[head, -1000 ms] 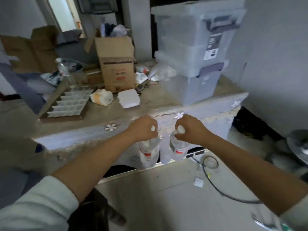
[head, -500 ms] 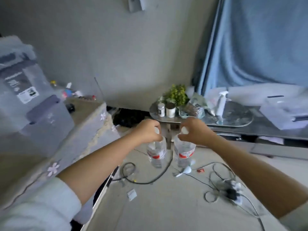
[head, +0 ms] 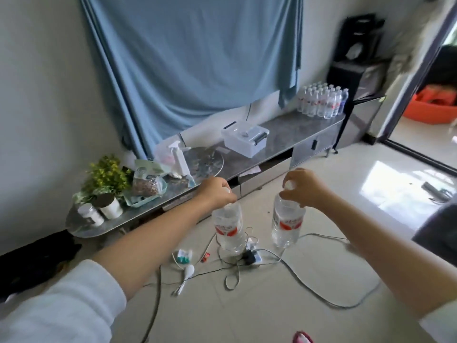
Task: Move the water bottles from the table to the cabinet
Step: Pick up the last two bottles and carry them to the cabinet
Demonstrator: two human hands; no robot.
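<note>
While each bottle hangs by its neck, the left hand [head: 217,193] pinches one bottle [head: 228,227] and the right hand [head: 300,188] pinches the other bottle [head: 286,224]. This top grip probably frees them to swing upright towards the cabinet [head: 291,134] at one o'clock, where more bottles [head: 321,101] stand.

The hands [head: 259,189] hide both bottle caps [head: 289,185].

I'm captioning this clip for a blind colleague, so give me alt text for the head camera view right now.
A person's left hand and right hand each hold a water bottle by its cap: the left bottle and the right bottle hang above a cable-strewn floor. Ahead, a long grey cabinet carries a cluster of bottles at its far end.
</note>
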